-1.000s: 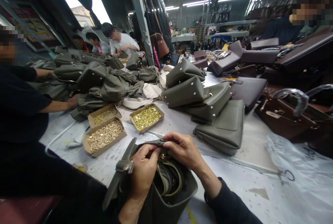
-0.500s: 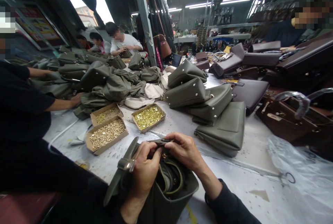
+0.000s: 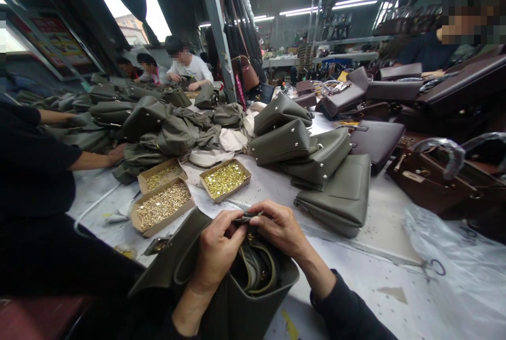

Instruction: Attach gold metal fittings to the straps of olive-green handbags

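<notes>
A dark olive handbag (image 3: 253,311) stands at the table's near edge, its top open and its zipped lining showing inside. My left hand (image 3: 221,248) is closed, pinching the bag's far upper edge. Close beside it, my right hand (image 3: 279,226) pinches the same edge with thumb and fingers. The small part between my fingertips is mostly hidden. To the left of my left hand, the bag's flap (image 3: 169,253) hangs out sideways. Beyond my hands lie cardboard trays: one with bright gold studs (image 3: 225,179), another with paler rose-gold studs (image 3: 162,205).
Stacked olive bags (image 3: 336,192) lie right of the trays, and brown handbags (image 3: 430,176) farther right. Clear plastic (image 3: 454,271) covers the right front. A co-worker's arm (image 3: 95,159) reaches into olive bags at left. A metal post (image 3: 217,29) rises behind.
The bag's flap at left has swung and spread, and its strap with the metal buckle has moved from beside my left hand. Both hands keep their pinch on the edge.
</notes>
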Action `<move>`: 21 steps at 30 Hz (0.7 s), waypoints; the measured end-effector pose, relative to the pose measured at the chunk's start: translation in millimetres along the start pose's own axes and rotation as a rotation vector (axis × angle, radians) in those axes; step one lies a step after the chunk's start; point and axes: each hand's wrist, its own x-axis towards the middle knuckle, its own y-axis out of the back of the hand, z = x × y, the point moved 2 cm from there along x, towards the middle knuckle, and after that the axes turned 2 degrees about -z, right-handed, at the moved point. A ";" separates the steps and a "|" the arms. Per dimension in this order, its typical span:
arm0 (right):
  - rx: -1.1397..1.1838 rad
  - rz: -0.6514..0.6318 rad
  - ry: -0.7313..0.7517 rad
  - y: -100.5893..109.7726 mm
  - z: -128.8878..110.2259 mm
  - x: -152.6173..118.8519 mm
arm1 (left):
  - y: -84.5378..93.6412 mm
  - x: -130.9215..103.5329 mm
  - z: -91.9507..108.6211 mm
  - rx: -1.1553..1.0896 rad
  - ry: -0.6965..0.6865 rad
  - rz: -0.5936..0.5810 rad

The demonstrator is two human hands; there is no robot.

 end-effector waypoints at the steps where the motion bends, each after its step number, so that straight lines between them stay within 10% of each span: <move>1: 0.008 -0.002 0.004 -0.4 0.1 0.1 | 0.5 0.9 0.6 -0.003 0.004 -0.008; 15: 0.132 0.048 0.020 -1.1 5.9 -1.9 | 1.4 4.3 3.3 -0.046 0.072 -0.027; 21: -0.147 0.032 0.107 -5.6 -13.9 -5.0 | -0.3 -1.1 2.2 -0.005 0.091 0.051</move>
